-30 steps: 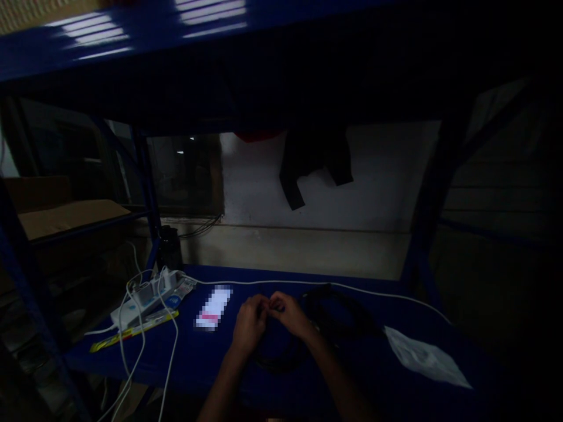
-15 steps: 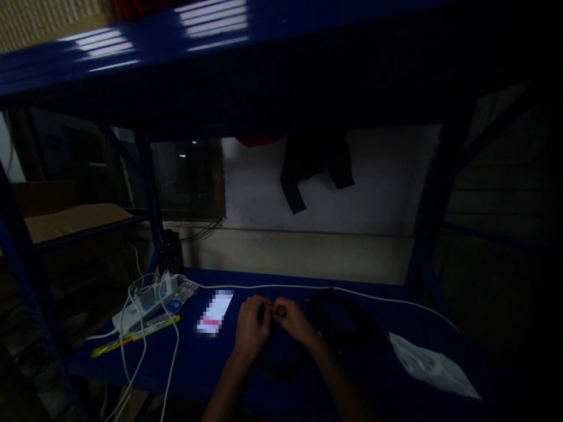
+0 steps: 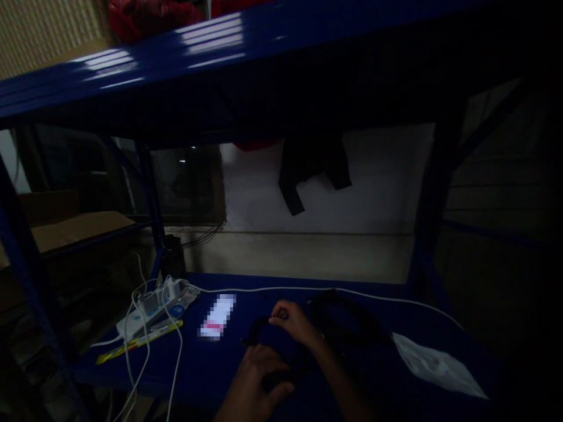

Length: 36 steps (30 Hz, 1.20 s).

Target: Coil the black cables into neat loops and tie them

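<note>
While the left hand point(image 3: 257, 375) lies nearest, its thumb and fingers well apart at the near side of a loosely coiled black cable point(image 3: 254, 331), the right hand point(image 3: 292, 321) pinches the coil's far side between thumb and curled fingertips. It is too dark to tell whether the left fingers touch the cable. The coil rests on a blue metal shelf point(image 3: 197, 363), between a lit, pixelated phone point(image 3: 219, 317) to the left and a second black coil point(image 3: 358, 310) to the right, with a flat, whitish plastic bag point(image 3: 440, 364) beyond that. Farther left, a slim yellow packet point(image 3: 141, 341) lies beside a white power strip point(image 3: 132, 325) with plugs and white leads in it. Behind both hands, a thin white cord point(image 3: 264, 289) runs along the shelf's back. Beyond, a dark garment point(image 3: 310, 161) hangs before a pale wall point(image 3: 382, 193).
</note>
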### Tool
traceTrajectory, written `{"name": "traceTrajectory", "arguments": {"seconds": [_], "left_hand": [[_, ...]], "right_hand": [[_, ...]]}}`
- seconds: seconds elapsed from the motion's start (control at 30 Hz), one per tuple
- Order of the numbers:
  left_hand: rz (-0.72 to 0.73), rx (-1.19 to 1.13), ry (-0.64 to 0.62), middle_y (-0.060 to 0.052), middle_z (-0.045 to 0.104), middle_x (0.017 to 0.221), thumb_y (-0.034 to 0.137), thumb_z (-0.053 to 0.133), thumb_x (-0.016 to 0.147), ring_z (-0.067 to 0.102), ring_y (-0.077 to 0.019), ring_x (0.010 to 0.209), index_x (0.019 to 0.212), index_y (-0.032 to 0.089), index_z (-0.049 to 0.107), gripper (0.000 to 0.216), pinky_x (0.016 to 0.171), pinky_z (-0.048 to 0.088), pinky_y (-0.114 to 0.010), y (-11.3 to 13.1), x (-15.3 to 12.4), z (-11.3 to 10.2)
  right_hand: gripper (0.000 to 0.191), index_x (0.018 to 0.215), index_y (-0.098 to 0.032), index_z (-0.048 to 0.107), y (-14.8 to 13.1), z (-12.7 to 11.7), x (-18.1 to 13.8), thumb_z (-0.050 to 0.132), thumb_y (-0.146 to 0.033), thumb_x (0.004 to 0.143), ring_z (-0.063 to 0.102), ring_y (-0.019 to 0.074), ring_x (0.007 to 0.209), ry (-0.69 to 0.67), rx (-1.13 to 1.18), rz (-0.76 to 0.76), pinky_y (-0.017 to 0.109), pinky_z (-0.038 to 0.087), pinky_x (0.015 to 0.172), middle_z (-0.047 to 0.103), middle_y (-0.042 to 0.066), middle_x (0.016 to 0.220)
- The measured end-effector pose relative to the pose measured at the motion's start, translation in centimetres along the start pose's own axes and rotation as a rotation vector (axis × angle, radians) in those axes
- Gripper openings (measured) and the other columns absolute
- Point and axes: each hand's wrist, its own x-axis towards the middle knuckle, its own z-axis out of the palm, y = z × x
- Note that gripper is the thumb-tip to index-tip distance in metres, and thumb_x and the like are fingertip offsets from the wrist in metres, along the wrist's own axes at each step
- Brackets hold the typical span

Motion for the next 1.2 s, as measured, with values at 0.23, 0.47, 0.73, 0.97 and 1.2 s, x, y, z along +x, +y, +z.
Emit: {"name": "traceTrajectory", "arguments": {"seconds": [0.23, 0.47, 0.73, 0.97, 1.2], "left_hand": [[0.082, -0.019, 0.063, -0.009, 0.077, 0.122, 0.047, 0.084, 0.086, 0.069, -0.0289, 0.117, 0.114, 0.032, 0.082, 0.031, 0.107, 0.053, -0.045, -1.3, -1.2, 0.7], [0.116, 0.045, 0.009, -0.007, 0.078, 0.124, 0.030, 0.068, 0.101, 0.071, -0.0251, 0.117, 0.121, 0.034, 0.080, 0.023, 0.103, 0.057, -0.040, -1.3, -1.8, -0.2], [0.201, 0.138, -0.010, -0.006, 0.078, 0.124, 0.023, 0.060, 0.104, 0.072, -0.0240, 0.112, 0.127, 0.037, 0.077, 0.032, 0.099, 0.059, -0.039, -1.1, -2.0, -0.2], [0.218, 0.152, 0.033, -0.007, 0.079, 0.119, 0.027, 0.062, 0.103, 0.075, -0.0247, 0.108, 0.126, 0.037, 0.078, 0.030, 0.092, 0.062, -0.037, -1.4, -2.8, -1.6], [0.170, 0.094, 0.087, -0.007, 0.080, 0.116, 0.037, 0.061, 0.103, 0.074, -0.0251, 0.108, 0.117, 0.038, 0.081, 0.024, 0.096, 0.063, -0.041, -3.1, -4.1, -2.8]], "right_hand": [[0.010, 0.080, -0.020, 0.073, 0.0, 0.1, -0.1, 0.082, -0.022, 0.076, 0.067, 0.0197, 0.077, 0.003, 0.001, 0.018, 0.030, 0.050, 0.073, 0.073, 0.001, 0.078], [0.013, 0.078, -0.020, 0.073, -0.9, -0.1, -0.3, 0.086, -0.018, 0.076, 0.068, 0.0190, 0.079, 0.002, -0.050, 0.021, 0.028, 0.050, 0.073, 0.072, 0.000, 0.079], [0.015, 0.080, -0.021, 0.073, -0.1, 0.5, -0.5, 0.088, -0.020, 0.077, 0.069, 0.0193, 0.084, -0.009, -0.145, -0.023, 0.028, 0.050, 0.075, 0.073, 0.001, 0.086], [0.028, 0.115, -0.028, 0.075, -4.0, -3.3, -3.2, 0.081, -0.035, 0.088, 0.068, 0.0268, 0.115, 0.027, -0.243, -0.144, 0.038, 0.050, 0.103, 0.074, 0.006, 0.122], [0.058, 0.131, -0.024, 0.069, -1.2, -12.2, -10.3, 0.080, -0.056, 0.084, 0.064, 0.0377, 0.126, 0.128, -0.554, 0.126, 0.050, 0.046, 0.111, 0.070, 0.015, 0.135]]}}
